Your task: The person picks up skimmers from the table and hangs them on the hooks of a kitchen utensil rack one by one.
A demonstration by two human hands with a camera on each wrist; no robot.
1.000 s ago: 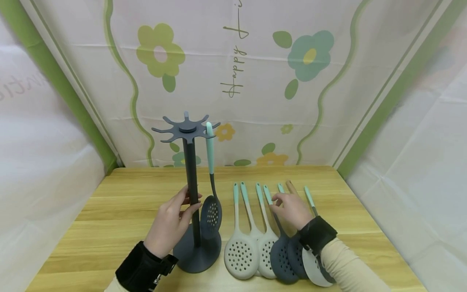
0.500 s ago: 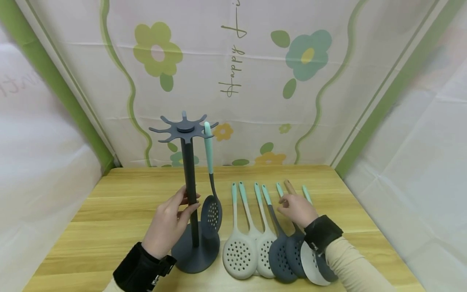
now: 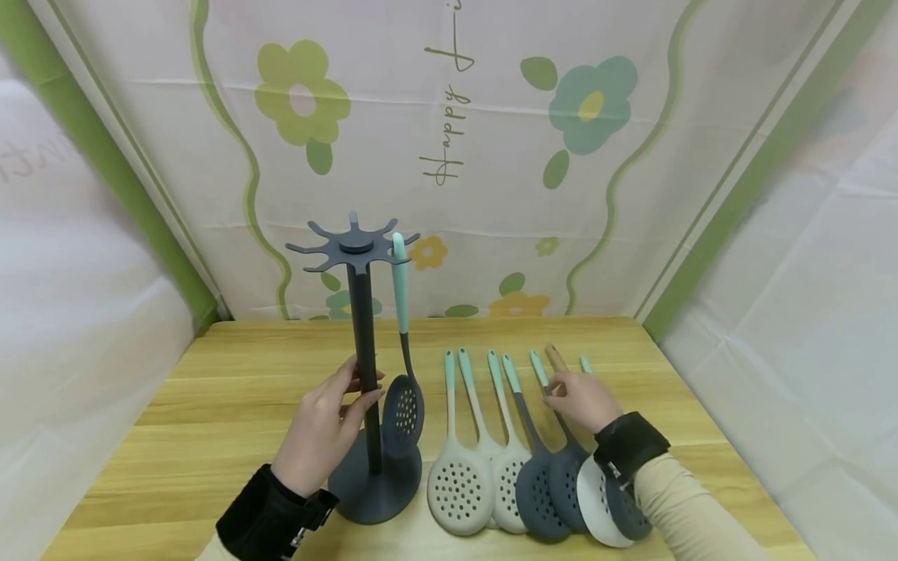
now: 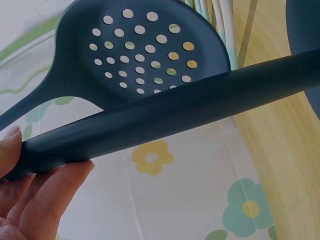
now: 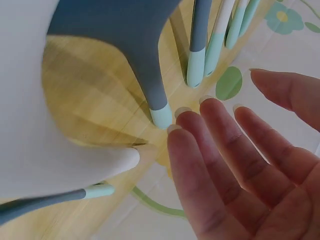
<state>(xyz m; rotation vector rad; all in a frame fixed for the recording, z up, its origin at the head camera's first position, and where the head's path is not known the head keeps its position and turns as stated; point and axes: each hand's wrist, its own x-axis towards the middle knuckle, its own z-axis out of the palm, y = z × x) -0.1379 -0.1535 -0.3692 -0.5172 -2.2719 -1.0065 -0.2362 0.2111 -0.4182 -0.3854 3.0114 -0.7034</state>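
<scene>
In the head view my left hand [image 3: 319,436] grips the pole [image 3: 362,335] of a dark upright utensil stand, its thumb and fingers around it; the left wrist view shows the pole [image 4: 165,120] crossing. From one hook of the stand's top [image 3: 356,245] hangs a dark skimmer [image 3: 403,409] with a mint handle. My right hand [image 3: 582,401] hovers over the handles of skimmers at the right. Its fingers [image 5: 220,125] are loosely bent and hold nothing, thumb apart. Their tips come near the mint handle end [image 5: 161,118] of a dark skimmer [image 3: 567,483].
Several skimmers lie in a row, handles away from me: pale ones [image 3: 459,491] at the left, a dark one [image 3: 542,499], a white one with a tan handle [image 3: 554,357], and another dark one [image 3: 627,510]. A patterned cloth [image 3: 449,210] stands behind the wooden table [image 3: 266,374].
My right hand has moved rightward over the row, from the first dark skimmer's handle to near the second one's. My left hand stays on the pole.
</scene>
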